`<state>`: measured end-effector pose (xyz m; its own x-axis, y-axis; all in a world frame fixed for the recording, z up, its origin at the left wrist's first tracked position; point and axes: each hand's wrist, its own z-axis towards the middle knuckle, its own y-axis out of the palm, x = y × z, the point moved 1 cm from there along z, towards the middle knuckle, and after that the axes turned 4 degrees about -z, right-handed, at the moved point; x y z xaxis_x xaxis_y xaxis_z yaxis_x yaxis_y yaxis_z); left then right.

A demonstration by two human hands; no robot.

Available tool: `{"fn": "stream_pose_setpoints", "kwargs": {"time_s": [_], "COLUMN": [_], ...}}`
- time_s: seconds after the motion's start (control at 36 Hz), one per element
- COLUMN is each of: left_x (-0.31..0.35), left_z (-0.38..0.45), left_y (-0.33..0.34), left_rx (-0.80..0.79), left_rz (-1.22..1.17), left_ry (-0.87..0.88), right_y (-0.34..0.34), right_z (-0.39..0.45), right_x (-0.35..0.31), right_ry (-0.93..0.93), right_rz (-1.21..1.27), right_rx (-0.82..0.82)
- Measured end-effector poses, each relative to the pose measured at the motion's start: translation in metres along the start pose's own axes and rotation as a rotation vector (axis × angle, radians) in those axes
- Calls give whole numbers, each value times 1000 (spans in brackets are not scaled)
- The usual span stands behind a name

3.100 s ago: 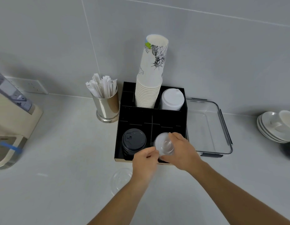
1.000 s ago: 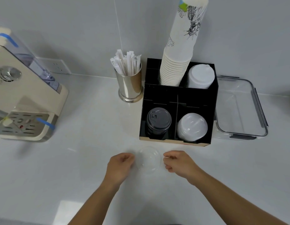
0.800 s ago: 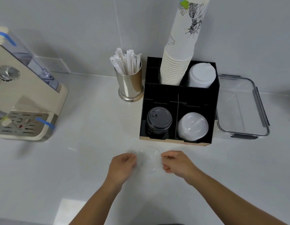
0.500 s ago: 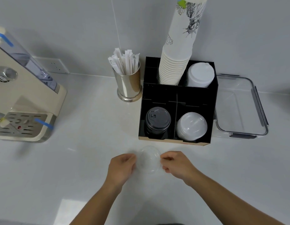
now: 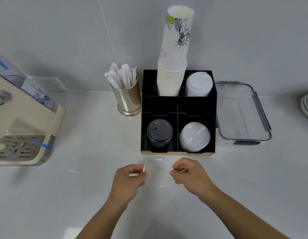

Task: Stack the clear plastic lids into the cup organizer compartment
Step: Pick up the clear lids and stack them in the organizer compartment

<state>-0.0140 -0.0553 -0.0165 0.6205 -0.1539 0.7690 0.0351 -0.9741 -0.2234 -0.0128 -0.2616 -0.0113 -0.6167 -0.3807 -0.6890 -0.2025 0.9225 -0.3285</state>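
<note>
A clear plastic lid (image 5: 157,172) lies on the white counter just in front of the black cup organizer (image 5: 177,104). My left hand (image 5: 128,178) pinches its left rim and my right hand (image 5: 187,174) pinches its right rim. A stack of clear lids (image 5: 194,136) fills the organizer's front right compartment. Black lids (image 5: 159,132) sit in the front left compartment, white lids (image 5: 199,85) in the back right, and a tall stack of paper cups (image 5: 174,66) rises from the back.
A metal holder of wrapped sticks (image 5: 126,94) stands left of the organizer. A clear empty container (image 5: 260,114) sits to its right, plates (image 5: 307,106) at the far right edge. A beige coffee machine (image 5: 20,121) occupies the left side.
Three seconds ago both hands set a clear lid into the front right compartment. Since then they drew back to the lid on the counter and now hold its rim; little motion in the last second.
</note>
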Motion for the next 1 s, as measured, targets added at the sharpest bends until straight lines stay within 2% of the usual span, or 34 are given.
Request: {"fn": "stream_pose_setpoints", "kwargs": {"time_s": [0.17, 0.64, 0.81, 1.0], "left_x": [25, 111, 131, 139], "left_z": [-4, 14, 35, 53], "left_y": [8, 75, 100, 119], "left_rx": [-41, -143, -153, -181], "left_rz": [43, 325, 451, 554], "left_ry": [79, 468, 536, 537], "right_y": [-17, -76, -83, -80], "right_z": [-8, -9, 2, 19], "right_x": [-9, -9, -5, -4], "right_ry": [-50, -81, -63, -23], "right_rz": [83, 402, 463, 462], "right_rx": [50, 324, 385, 438]}}
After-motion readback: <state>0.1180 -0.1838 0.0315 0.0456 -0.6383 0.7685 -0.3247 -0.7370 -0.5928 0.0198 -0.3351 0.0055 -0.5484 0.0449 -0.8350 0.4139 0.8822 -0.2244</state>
